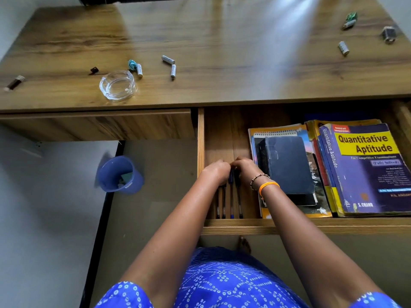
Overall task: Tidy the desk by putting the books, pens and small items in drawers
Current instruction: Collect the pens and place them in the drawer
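Wood-grain counter, smooth and glossy, carries loose cylindrical batteries and a round glass ashtray; the batteries could roll off if the counter is jolted. Open wooden drawer holds worn softcover books, stacked flat at right. Slim plastic pens lie at the drawer's left. Left hand and right hand both curl round the pens; uneven release risks scattering them.

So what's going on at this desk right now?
A person is tidying. Both hands, left hand and right hand, grip a bunch of pens inside the open drawer, beside stacked books. Batteries and a glass ashtray remain on the desk top.
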